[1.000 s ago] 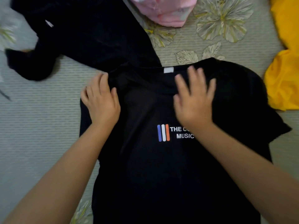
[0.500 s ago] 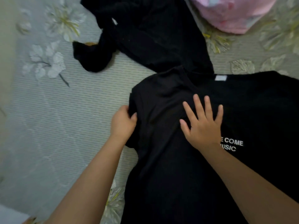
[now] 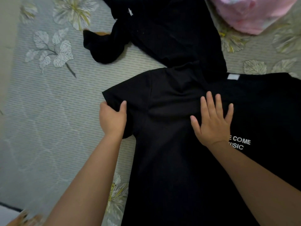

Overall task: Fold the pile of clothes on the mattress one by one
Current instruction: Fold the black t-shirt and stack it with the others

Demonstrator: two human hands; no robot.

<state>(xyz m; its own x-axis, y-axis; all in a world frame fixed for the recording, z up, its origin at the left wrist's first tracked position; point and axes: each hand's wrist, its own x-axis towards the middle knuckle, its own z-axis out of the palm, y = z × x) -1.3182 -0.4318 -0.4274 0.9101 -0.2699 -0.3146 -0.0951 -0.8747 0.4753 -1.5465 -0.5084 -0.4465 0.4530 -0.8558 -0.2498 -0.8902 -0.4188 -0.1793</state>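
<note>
Left hand (image 3: 112, 119) grip pinching black T-shirt (image 3: 171, 160) sleeve, right hand (image 3: 211, 121) flat, fingers spread.

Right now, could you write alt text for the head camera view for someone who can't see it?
A person's left hand grips the sleeve of a black T-shirt spread on a floral mattress, while the right hand presses flat on its chest. Another black garment and something pink lie beyond.

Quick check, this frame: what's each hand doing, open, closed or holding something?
Left hand: closed, gripping the sleeve edge of the black printed T-shirt.
Right hand: open, fingers spread, pressing flat on the T-shirt.
</note>
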